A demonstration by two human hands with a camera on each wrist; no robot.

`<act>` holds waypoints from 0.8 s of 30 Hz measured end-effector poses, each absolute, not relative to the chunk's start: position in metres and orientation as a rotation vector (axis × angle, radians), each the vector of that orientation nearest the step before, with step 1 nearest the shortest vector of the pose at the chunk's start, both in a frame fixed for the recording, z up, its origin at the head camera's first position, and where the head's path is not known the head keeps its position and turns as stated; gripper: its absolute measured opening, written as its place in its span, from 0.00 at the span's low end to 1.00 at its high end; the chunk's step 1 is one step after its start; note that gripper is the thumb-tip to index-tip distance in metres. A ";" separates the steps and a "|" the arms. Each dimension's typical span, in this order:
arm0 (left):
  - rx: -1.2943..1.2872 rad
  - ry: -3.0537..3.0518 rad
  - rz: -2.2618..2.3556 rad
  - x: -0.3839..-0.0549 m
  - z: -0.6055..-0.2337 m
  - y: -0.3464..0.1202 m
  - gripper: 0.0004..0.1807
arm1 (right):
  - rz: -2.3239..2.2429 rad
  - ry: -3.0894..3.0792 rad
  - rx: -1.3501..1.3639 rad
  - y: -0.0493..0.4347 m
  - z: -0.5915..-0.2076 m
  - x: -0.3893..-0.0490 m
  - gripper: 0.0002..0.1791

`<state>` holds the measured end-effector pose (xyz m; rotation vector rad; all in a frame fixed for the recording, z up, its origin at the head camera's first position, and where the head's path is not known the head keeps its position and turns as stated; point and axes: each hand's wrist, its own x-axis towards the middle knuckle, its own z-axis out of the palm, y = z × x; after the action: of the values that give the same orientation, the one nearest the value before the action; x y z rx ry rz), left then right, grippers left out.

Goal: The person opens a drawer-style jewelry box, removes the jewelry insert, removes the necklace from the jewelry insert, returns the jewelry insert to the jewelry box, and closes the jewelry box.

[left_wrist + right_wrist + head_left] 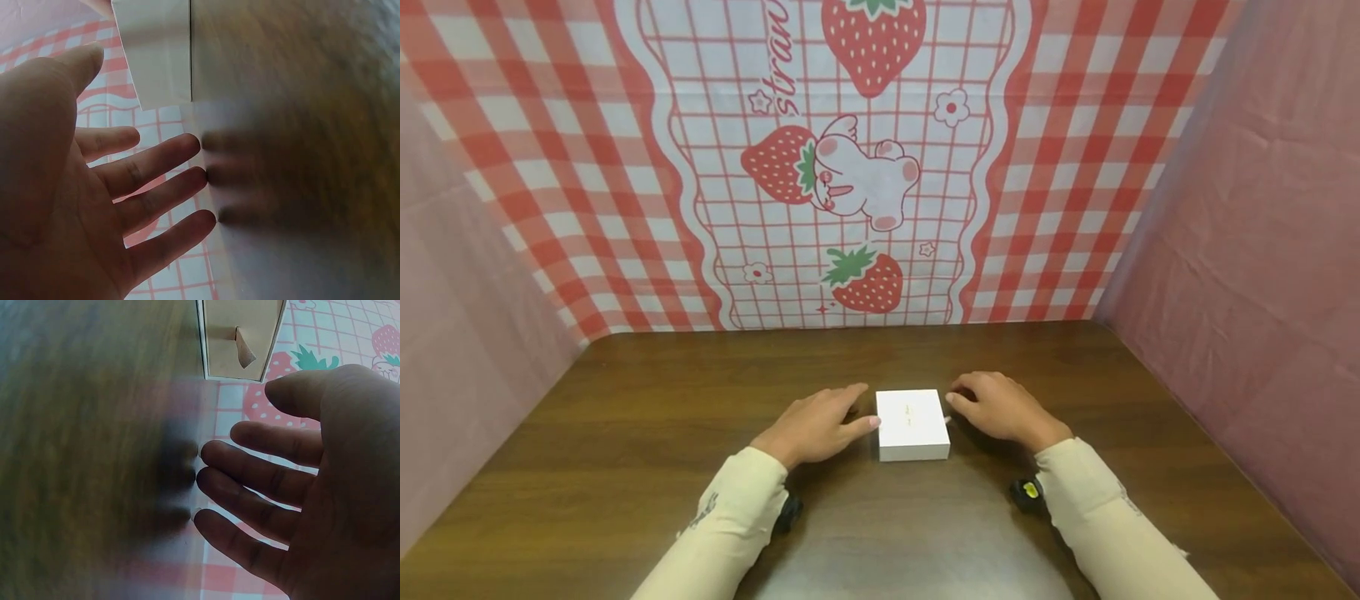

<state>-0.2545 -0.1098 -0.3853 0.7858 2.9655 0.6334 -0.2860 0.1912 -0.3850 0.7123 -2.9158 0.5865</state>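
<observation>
White square cardboard box (913, 423) flanked by our relaxed, flat left hand (817, 427) and right hand (1000, 408); an uneven squeeze could skid it across the dark wooden table (625, 433)

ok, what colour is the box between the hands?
White box; clearest in the head view.

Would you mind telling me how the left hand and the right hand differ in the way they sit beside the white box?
The left hand lies flatter, its thumb tip meeting the white box; the right hand arches higher. The right hand faces the side bearing a small pull tab; the left hand faces a plain side. Both rest fingertips on the wooden table, with fingers relaxed and gripping nothing.
</observation>
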 end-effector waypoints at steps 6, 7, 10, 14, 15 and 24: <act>0.825 2.955 0.634 -0.255 -0.384 -0.106 0.31 | 0.579 -2.929 0.702 0.191 -0.386 -0.286 0.14; 0.831 2.954 0.635 -0.255 -0.384 -0.105 0.30 | 0.576 -2.933 0.700 0.191 -0.386 -0.285 0.14; 0.846 2.942 0.633 -0.255 -0.383 -0.102 0.26 | 0.566 -2.937 0.694 0.191 -0.386 -0.285 0.14; 0.855 2.933 0.633 -0.254 -0.383 -0.099 0.25 | 0.554 -2.927 0.711 0.190 -0.386 -0.285 0.14; 0.857 2.930 0.635 -0.254 -0.383 -0.099 0.24 | 0.548 -2.924 0.717 0.190 -0.386 -0.285 0.14; 0.824 2.917 0.597 -0.254 -0.382 -0.095 0.35 | 0.539 -2.915 0.736 0.186 -0.386 -0.286 0.15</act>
<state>-0.2537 -0.0948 -0.3816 0.8243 2.9173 0.5971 -0.2859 0.1865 -0.3858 0.7364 -2.9154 0.5395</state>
